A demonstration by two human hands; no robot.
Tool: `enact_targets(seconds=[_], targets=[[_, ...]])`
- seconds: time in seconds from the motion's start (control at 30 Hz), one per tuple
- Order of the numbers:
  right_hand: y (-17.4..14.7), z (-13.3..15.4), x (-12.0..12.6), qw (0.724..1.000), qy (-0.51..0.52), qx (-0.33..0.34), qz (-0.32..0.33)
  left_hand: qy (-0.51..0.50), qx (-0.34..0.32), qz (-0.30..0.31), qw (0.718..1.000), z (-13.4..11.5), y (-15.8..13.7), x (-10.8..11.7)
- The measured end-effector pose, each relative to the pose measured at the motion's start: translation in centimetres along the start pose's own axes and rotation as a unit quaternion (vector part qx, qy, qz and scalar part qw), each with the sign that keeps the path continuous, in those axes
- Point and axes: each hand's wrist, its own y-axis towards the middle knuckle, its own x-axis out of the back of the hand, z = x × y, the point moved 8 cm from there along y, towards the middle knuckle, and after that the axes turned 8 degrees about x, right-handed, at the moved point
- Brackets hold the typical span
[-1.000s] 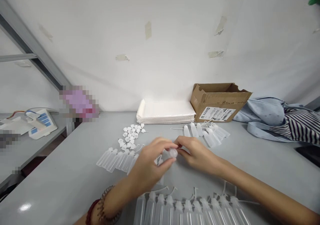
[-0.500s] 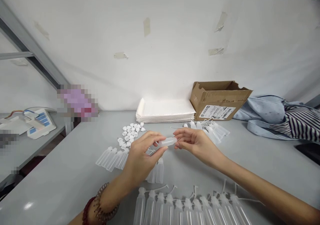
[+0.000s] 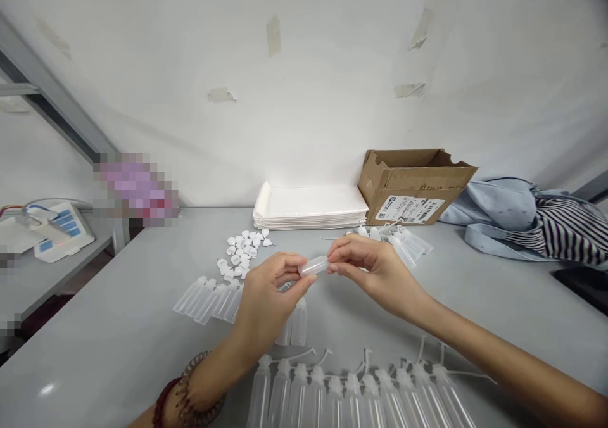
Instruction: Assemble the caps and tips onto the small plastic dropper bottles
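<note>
Both hands meet above the worktop (image 3: 118,314), forearms slanting inward from either side, palms facing each other. Left hand (image 3: 268,292) and right hand (image 3: 370,260) narrow to pinches on opposite ends of one translucent bottle (image 3: 313,265), nearly level between them. Nearer than the hands lies a front row (image 3: 353,399) of eleven bottles. Another group of bottles (image 3: 205,301) spreads either side of the left hand, which hides some, so their count cannot be told. Beyond that hand sit roughly twenty white caps (image 3: 242,251). Past both hands stand one white stack (image 3: 311,206) and one cardboard box (image 3: 418,187).
</note>
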Motion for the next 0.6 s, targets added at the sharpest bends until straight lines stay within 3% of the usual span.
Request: enact_targets(seconds=[0.1, 0.33, 0.4, 0.6], targets=[[-0.1, 1.3, 0.0, 0.995, -0.058, 0.075, 0.007, 0.014, 0.062, 0.026, 0.998, 0.7, 0.0, -0.3], [-1.0, 3.7, -0.6, 0.964, -0.146, 0.224, 0.013, 0.131, 0.038, 0.015, 0.991, -0.2, 0.0, 0.1], [-1.4, 4.4, -0.9, 0.941, -0.199, 0.274, 0.025, 0.113, 0.043, 0.019, 0.992, -0.4, 0.0, 0.2], [-2.7, 6.7, -2.1, 0.836, -0.356, 0.414, 0.063, 0.04, 0.092, 0.032, 0.994, 0.4, -0.1, 0.4]])
